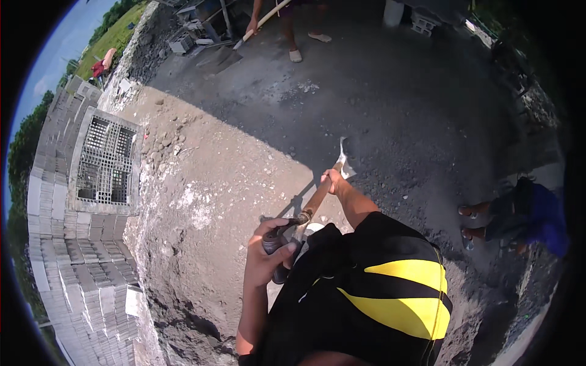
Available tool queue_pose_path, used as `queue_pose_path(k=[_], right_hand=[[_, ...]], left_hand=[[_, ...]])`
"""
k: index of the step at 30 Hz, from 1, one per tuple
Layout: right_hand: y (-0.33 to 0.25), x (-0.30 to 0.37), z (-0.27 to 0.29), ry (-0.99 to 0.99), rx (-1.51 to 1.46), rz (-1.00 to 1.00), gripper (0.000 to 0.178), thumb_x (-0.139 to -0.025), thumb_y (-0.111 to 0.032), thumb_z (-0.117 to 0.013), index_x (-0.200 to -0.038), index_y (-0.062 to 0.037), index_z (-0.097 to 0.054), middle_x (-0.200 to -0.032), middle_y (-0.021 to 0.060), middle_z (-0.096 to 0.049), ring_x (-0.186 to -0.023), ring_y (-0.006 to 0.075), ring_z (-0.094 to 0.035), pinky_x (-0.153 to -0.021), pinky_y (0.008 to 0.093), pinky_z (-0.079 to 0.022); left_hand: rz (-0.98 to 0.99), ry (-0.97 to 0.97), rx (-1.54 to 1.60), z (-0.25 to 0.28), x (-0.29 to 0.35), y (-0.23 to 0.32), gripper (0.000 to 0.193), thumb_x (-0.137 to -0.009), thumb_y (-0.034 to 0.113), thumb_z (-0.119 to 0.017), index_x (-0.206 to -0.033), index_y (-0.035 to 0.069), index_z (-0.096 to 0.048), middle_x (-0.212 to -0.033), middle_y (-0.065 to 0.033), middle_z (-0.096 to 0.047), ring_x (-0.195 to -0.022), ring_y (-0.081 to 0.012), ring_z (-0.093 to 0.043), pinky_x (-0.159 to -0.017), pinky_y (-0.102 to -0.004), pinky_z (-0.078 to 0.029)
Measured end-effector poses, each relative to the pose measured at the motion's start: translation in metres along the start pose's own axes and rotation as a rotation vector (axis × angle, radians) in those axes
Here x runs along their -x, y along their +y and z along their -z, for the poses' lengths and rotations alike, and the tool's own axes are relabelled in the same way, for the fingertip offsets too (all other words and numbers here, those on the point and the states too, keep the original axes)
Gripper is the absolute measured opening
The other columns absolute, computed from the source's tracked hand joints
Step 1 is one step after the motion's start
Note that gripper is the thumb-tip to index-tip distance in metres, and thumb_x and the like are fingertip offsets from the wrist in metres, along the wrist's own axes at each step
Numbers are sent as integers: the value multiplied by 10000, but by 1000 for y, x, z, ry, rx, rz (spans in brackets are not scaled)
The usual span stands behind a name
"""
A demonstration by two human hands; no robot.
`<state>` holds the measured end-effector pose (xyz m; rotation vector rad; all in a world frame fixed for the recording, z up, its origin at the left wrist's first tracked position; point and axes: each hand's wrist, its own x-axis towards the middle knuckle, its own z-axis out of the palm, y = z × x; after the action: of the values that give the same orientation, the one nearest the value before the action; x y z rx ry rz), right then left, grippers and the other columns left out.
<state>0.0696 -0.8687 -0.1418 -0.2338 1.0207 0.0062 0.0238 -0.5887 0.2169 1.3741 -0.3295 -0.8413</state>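
Observation:
A shovel [318, 198] with a wooden shaft slants away from my body, its pale blade [346, 160] low over dark, loose grit. My right hand [331, 180] is wrapped round the shaft close to the blade. At the near end, my left hand [266, 251] grips the dark handle, thumb on one side and fingers on the other. Part of that handle is hidden behind the hand and my black and yellow clothing. The blade's far edge blends into shadow, so I cannot tell whether it touches the ground.
Grey concrete blocks [85, 274] are stacked along the left, beside a framed grid of openwork blocks [107, 160]. Ahead, a person [292, 36] holds a long-handled tool [262, 23]. Another person in blue [546, 216] is at the right. Small stones [168, 143] lie on sunlit ground.

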Motion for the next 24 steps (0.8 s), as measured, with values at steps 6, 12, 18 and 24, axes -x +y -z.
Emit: queue_pose_path(k=[6,12,18,24], right_hand=[[231,-4,-6,-61,818,-562,71,-774,-73,-472,-800,-34,-419,-641,74,-436,-527,186,-464,-541,334,-454],[375,53,54,-849,1752,-929,47,-756,-66,-506,-736,-33,-479,-679,91,-505,-641,226,-535,-624,354,-472],[496,215,132,-566,2157,-1190,107,-731,-75,-580,-715,-35,-483,-663,91,-521,-592,232,-554,-573,368,-487],[576,282,120,-864,2185,-1148,257,-741,-223,-664,-848,-39,-521,-705,48,-517,-599,168,-551,-556,302,-496]], left_hand=[[-68,1032,569,12,185,-63,354,-683,-41,-605,-1015,-13,-483,-704,-111,-546,-397,-133,-492,-359,-251,-409],[-238,1890,998,-157,258,-95,379,-678,-33,-623,-1032,13,-494,-720,-88,-533,-438,-136,-484,-426,-276,-447],[-833,2434,1548,-228,241,-159,347,-708,40,-507,-1044,113,-460,-506,-6,-374,-384,-135,-395,-392,-280,-365],[-1375,2414,1528,-140,282,-229,413,-690,38,-478,-1093,98,-412,-543,0,-364,-418,-129,-380,-425,-290,-372]])
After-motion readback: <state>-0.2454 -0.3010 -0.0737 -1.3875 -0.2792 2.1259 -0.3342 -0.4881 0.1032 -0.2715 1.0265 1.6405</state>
